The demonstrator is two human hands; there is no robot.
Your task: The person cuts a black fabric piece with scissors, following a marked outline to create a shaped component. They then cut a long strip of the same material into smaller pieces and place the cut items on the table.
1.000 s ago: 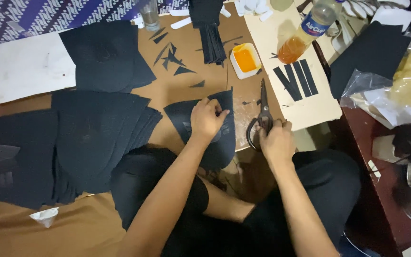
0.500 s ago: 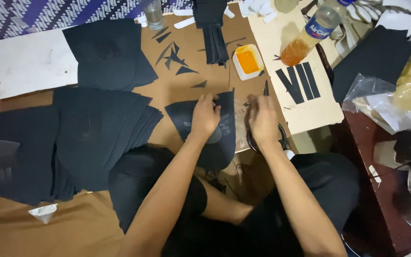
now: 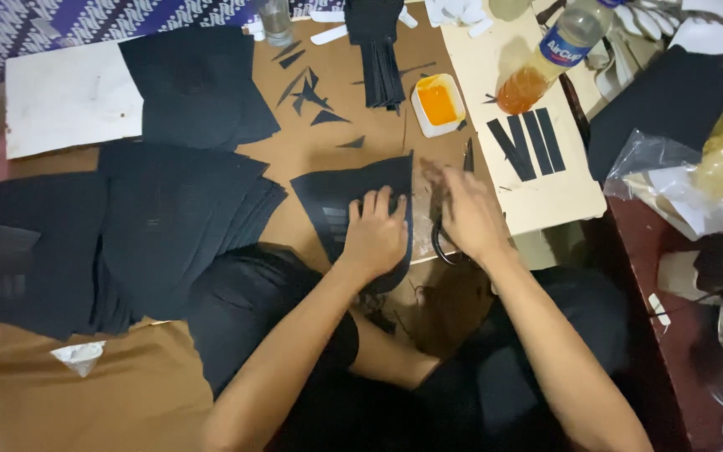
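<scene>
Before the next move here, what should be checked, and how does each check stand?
1. Left hand flat on the black cut piece, pinning it: ok.
2. Right hand over the scissors; grip on handles: cannot tell, hand is blurred.
3. Scissor blades clear of the left fingers: ok, they lie right of the piece.
4. Orange paste tray clear of both hands: ok.
5. Bottle of amber liquid lying capped: cannot tell.
6. Black sheet stack apart from the cut piece: ok.

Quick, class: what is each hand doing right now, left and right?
Left hand: open, pressing flat on the black cut piece.
Right hand: blurred, over the scissors; grip cannot be told.
</scene>
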